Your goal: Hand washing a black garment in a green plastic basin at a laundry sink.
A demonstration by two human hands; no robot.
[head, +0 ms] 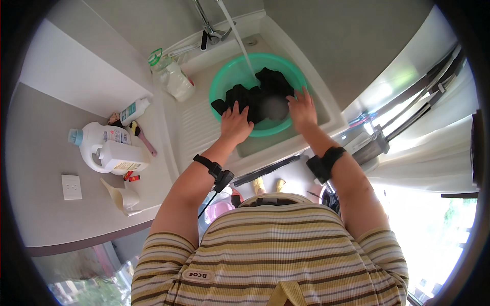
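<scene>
Black wet-looking cloth (pixel 241 99) lies bunched in a round green plastic basin (pixel 264 57), which stands in a white laundry sink (pixel 321 76). A stream of water (pixel 239 40) falls from above into the basin. My left hand (pixel 237 124) rests its spread fingers on the cloth's near left edge, over the basin's rim. Over the right rim lies my right hand (pixel 303 109), fingers apart, with one fingertip at the edge of the cloth. Neither hand grips anything that I can see. A blurred grey patch covers part of the cloth.
A chrome faucet (pixel 215 34) rises at the sink's back. A clear plastic jug (pixel 174 80) stands on the ribbed washboard side. On the left ledge are a white detergent bottle (pixel 92 141), a smaller white jug (pixel 124 156), a scrub brush (pixel 145 139) and a plastic scoop (pixel 122 197).
</scene>
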